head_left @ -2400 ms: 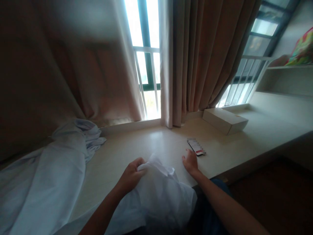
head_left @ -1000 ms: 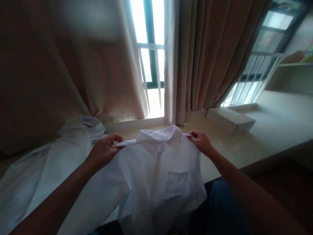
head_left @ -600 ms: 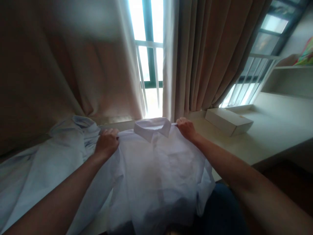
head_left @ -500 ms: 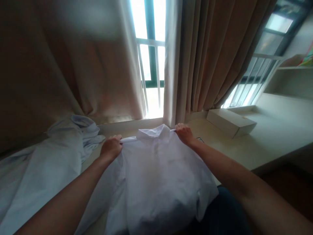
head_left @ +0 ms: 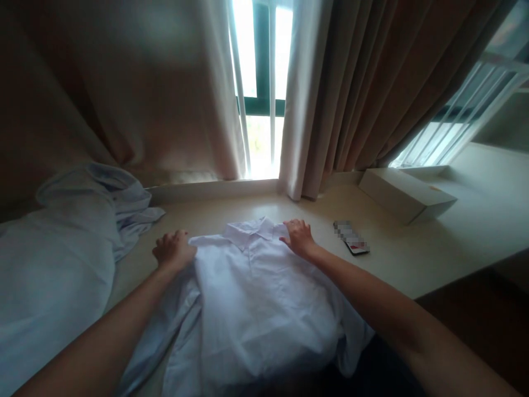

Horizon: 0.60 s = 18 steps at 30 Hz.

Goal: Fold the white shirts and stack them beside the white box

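Observation:
A white collared shirt lies front up on the pale ledge, its collar toward the window and its lower part hanging toward me in blur. My left hand is at the shoulder on the left, fingers bent and apart, its inner side against the cloth. At the other shoulder, my right hand rests with thumb and fingers spread on the fabric. Both sleeves trail down beside the shirt, partly behind my forearms.
A heap of white cloth covers the left side. On the right of the ledge lie a phone, partly pixelated, and a long white box. Brown curtains hang at the back around a barred window.
The shirt has come down from a stretched hold onto the ledge. My fingers have loosened from the shoulders, and my left hand has shifted left. The view tilts lower, showing the phone.

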Motion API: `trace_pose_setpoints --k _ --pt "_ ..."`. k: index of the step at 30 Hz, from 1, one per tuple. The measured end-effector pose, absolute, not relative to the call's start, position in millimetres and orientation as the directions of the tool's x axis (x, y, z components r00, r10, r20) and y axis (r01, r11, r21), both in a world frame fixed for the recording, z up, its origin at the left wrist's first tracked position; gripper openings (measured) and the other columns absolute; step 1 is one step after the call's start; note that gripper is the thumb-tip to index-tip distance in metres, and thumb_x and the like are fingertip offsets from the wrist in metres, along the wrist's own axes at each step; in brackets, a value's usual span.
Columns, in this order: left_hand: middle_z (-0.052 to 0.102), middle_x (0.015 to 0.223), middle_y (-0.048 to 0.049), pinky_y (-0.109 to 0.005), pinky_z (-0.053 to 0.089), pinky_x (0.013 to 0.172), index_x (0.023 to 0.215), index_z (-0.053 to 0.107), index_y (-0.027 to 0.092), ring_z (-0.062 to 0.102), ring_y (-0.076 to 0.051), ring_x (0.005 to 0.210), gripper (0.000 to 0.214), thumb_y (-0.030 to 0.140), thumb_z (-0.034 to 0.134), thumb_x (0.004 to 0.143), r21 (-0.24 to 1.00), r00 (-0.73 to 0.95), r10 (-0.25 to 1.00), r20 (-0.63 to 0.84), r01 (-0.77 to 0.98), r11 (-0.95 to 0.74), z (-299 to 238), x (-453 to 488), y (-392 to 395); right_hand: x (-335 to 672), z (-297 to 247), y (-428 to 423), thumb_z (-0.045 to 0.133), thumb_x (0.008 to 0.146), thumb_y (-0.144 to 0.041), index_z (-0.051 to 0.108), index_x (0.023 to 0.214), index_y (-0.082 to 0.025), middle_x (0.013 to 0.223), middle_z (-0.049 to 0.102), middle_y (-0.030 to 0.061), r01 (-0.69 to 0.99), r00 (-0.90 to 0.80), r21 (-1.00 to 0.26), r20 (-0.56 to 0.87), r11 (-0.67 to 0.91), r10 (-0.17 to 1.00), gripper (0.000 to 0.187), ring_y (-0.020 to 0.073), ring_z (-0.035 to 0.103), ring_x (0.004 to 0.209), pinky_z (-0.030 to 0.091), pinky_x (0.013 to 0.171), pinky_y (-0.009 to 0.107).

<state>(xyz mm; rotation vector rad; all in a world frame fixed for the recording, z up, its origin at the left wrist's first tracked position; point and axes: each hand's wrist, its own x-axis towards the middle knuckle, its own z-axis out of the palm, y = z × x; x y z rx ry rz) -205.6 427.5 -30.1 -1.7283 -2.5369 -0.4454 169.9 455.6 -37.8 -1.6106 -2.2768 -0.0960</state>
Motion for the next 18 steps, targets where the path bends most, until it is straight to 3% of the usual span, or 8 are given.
trace_pose_setpoints --k 2,4,6,8,12,15,18 --pt "0.052 0.126 -0.0219 -0.047 0.039 0.089 0.124 0.051 0.012 0.046 -0.037 0.116 0.054 0.037 0.056 0.077 0.176 -0.310 0.893 0.326 0.948 0.265 -37.5 -187.2 403.4 187.4 -44.8 428.3 0.059 0.089 -0.040 0.050 0.131 -0.021 0.129 0.052 0.0137 0.909 -0.270 -0.190 0.409 0.371 0.872 0.047 0.0279 0.044 0.116 0.034 0.096 0.040" --pt "0.054 0.126 -0.0171 -0.044 0.036 0.097 0.121 0.052 0.015 0.047 -0.032 0.118 0.047 0.035 0.055 0.080 0.178 -0.187 0.900 0.393 0.976 0.125 -45.3 -170.3 368.6 221.7 -53.1 397.7 0.050 0.093 -0.034 0.049 0.130 -0.019 0.128 0.053 0.0131 0.908 -0.196 -0.250 0.457 0.337 0.867 0.040 0.0262 0.045 0.116 0.034 0.098 0.039" --pt "0.055 0.129 -0.0113 -0.041 0.033 0.103 0.117 0.055 0.020 0.047 -0.028 0.120 0.039 0.035 0.052 0.082 0.174 -0.084 0.902 0.423 0.985 0.010 -55.5 -161.5 327.2 265.9 -64.7 366.2 0.043 0.094 -0.030 0.053 0.124 -0.015 0.119 0.058 0.0138 0.918 -0.088 -0.307 0.464 0.253 0.881 0.035 0.0256 0.049 0.112 0.036 0.098 0.039" --pt "0.057 0.125 -0.0109 -0.041 0.035 0.103 0.115 0.055 0.019 0.049 -0.028 0.118 0.037 0.037 0.048 0.084 0.178 -0.120 0.880 0.459 0.983 0.041 -68.6 -162.6 285.7 308.3 -78.8 335.6 0.041 0.093 -0.033 0.057 0.117 -0.012 0.113 0.060 0.0152 0.929 0.056 -0.351 0.454 0.120 0.889 0.036 0.0270 0.051 0.108 0.038 0.096 0.040" --pt "0.062 0.113 -0.0134 -0.043 0.040 0.098 0.110 0.058 0.015 0.055 -0.029 0.108 0.040 0.044 0.044 0.086 0.169 -0.212 0.855 0.472 0.974 0.148 -93.8 -176.7 225.2 351.5 -100.5 282.9 0.043 0.091 -0.049 0.062 0.103 -0.015 0.098 0.064 0.0123 0.879 0.204 -0.467 0.199 -0.090 0.958 0.042 0.0243 0.059 0.091 0.045 0.081 0.034" --pt "0.064 0.109 -0.0120 -0.041 0.041 0.097 0.106 0.060 0.016 0.056 -0.027 0.104 0.038 0.045 0.045 0.087 0.161 -0.136 0.868 0.478 0.985 0.066 -101.9 -177.1 205.8 346.1 -101.5 259.8 0.048 0.087 -0.055 0.065 0.092 -0.017 0.092 0.066 0.0104 0.871 0.139 -0.477 0.015 -0.115 0.990 0.041 0.0237 0.061 0.087 0.044 0.075 0.031" --pt "0.065 0.111 -0.0108 -0.038 0.041 0.099 0.110 0.060 0.016 0.056 -0.025 0.106 0.039 0.044 0.046 0.087 0.165 -0.067 0.876 0.477 0.986 -0.014 -102.9 -170.0 199.9 331.0 -91.2 254.4 0.055 0.084 -0.045 0.065 0.090 -0.018 0.092 0.067 0.0088 0.867 0.076 -0.489 -0.049 -0.090 0.996 0.030 0.0232 0.062 0.088 0.043 0.074 0.029"
